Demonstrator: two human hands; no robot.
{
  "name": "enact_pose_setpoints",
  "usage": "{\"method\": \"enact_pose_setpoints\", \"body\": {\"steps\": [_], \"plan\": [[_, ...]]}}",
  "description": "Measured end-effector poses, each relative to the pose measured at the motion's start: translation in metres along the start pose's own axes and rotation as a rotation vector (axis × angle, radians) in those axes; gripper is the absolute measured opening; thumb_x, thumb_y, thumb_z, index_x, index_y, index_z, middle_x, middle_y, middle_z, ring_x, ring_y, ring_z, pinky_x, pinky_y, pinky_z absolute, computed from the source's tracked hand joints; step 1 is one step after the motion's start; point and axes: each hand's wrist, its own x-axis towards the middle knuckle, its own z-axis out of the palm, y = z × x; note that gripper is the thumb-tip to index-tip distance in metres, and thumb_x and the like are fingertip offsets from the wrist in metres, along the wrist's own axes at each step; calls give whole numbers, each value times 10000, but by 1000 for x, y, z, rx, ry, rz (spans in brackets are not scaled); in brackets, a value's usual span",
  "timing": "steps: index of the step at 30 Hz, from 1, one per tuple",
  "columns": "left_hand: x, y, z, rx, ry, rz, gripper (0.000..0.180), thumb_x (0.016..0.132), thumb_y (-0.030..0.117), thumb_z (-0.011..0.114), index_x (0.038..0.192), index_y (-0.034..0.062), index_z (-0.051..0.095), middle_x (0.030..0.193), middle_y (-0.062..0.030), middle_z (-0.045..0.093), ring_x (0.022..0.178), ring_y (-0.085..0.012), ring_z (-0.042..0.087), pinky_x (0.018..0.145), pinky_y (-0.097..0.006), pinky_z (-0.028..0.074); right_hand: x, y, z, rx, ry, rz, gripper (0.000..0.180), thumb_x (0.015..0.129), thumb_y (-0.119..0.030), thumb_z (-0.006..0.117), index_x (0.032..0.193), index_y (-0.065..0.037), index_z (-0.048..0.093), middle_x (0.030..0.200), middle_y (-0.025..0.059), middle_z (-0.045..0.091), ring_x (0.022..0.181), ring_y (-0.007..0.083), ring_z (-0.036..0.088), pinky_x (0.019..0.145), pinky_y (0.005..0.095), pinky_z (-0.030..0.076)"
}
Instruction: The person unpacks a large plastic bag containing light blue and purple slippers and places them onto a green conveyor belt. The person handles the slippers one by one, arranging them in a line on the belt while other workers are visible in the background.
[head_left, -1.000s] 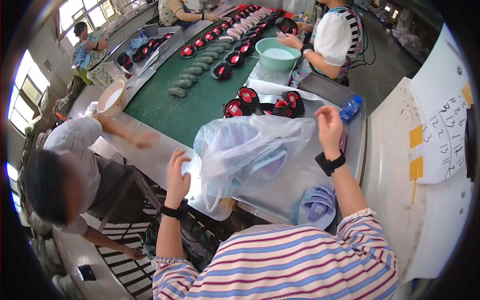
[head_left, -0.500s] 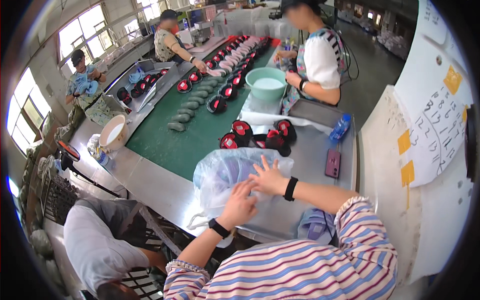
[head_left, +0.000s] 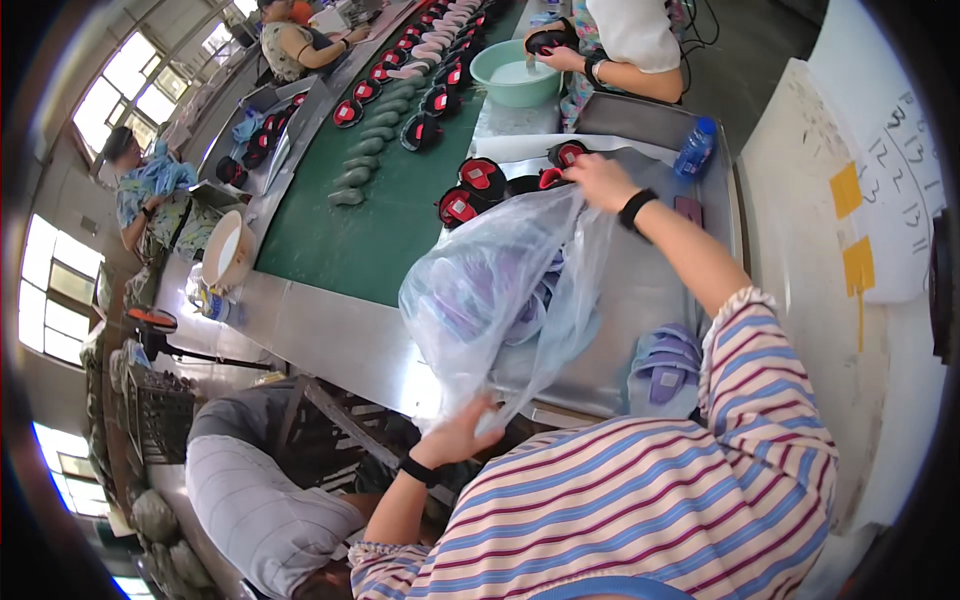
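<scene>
In the head view, the right hand (head_left: 603, 182) is up at the far right side of a clear plastic bag (head_left: 465, 275), and its fingers pinch the bag's edge. The left hand (head_left: 458, 437) is low at the near end of the bag, with its thumb out to the side; the bag meets its fingers, but I cannot tell how tightly it holds on. Half a second ago both hands were close together on top of the bag. Now they are far apart, and the bag is pulled up tall between them. Purple shoes (head_left: 533, 318) show in the bag, which sits on the near part of a shiny metal table (head_left: 335, 345). A stack of more purple shoes (head_left: 667, 372) is near the right edge. Past the bag are black and red shoes (head_left: 480, 178), and a blue bottle (head_left: 697, 148) stands to the far right. A green belt (head_left: 320, 245) runs away into the room with rows of shoes on it. A person (head_left: 635, 40) works far right by a green tub (head_left: 515, 88). Near left, another person (head_left: 260, 500) bends low. Bright windows (head_left: 62, 290) line the left wall.
</scene>
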Motion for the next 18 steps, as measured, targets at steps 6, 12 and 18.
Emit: {"method": "enact_pose_setpoints", "body": {"steps": [6, 12, 18], "plan": [[64, -1, -26, 586, 571, 30, 451, 773, 341, 615, 1171, 150, 525, 1416, -154, 261, 1332, -413, 109, 996, -563, 210, -23, -173, -30, 491, 349, -750, 307, 659, -25, 522, 962, -62, 556, 980, 120, 534, 956, 296, 522, 874, 381, 404], [39, -148, -133, 478, 683, -443, 531, 707, 324, 667, 1201, 182, 529, 1405, -108, 316, 1272, -317, 308, 987, -533, 282, -72, -51, 39, 194, -75, -375, 398, 732, -66, 515, 1129, -87, 539, 944, 167, 606, 893, 373, 555, 790, 448, 439], [60, -174, -39, 376, 381, -257, 437, 714, 271, 644, 1080, 50, 555, 1184, -164, 525, 1027, -333, 539, 875, -395, 441, -62, -62, 22, 178, -600, -268, 558, 692, -195, 647, 1216, -92, 483, 1214, 178, 502, 1168, 364, 417, 995, 429, 313]]}}
